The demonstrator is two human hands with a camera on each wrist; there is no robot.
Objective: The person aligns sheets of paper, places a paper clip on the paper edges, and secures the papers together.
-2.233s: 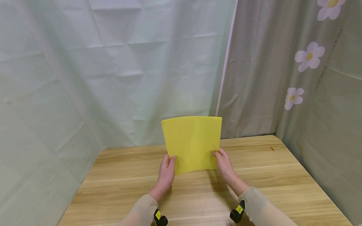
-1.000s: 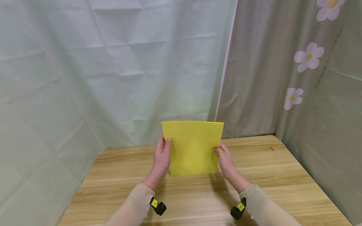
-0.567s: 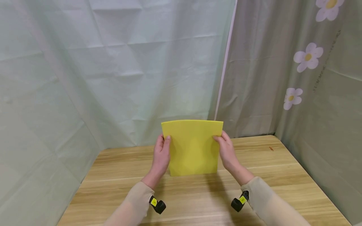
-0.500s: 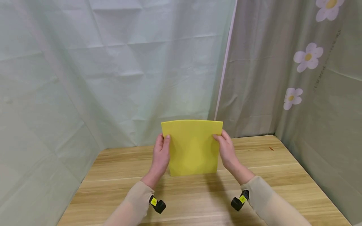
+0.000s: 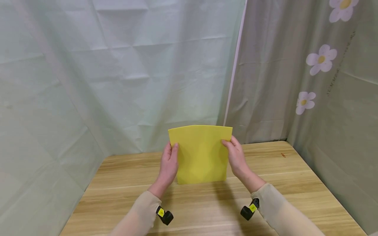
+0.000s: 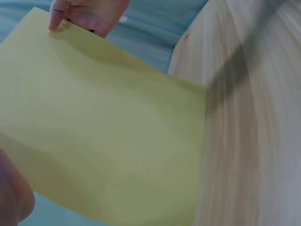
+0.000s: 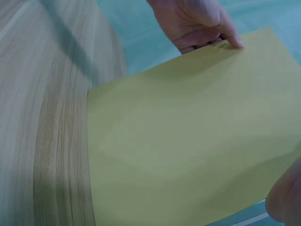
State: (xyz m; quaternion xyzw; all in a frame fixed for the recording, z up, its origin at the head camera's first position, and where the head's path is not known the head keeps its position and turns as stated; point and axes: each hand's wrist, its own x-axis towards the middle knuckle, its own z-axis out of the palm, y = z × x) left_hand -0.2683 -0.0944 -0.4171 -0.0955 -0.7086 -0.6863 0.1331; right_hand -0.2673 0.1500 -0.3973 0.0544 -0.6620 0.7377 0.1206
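Note:
A plain yellow sheet of paper (image 5: 202,157) stands nearly upright in front of me, its upper edge bowed. My left hand (image 5: 169,164) pinches its left side, thumb on the near face and fingers behind. On the opposite side my right hand (image 5: 236,155) grips it a little below the upper corner in the same way. In the left wrist view the lower edge of the yellow sheet (image 6: 117,127) comes right down at the wooden table. The right wrist view shows the left hand (image 7: 197,23) with its thumb flat on the paper.
The wood-grain table (image 5: 124,196) spreads under both forearms. A small orange-red paper clip (image 5: 283,155) lies near its far right corner. Pale curtains (image 5: 147,82) enclose the back and sides. A black wrist camera (image 5: 164,215) sits on each sleeve.
Since the earliest frame both hands have slid higher up the paper's sides, and the sheet has become straighter. In the last half second the top left corner has dipped slightly.

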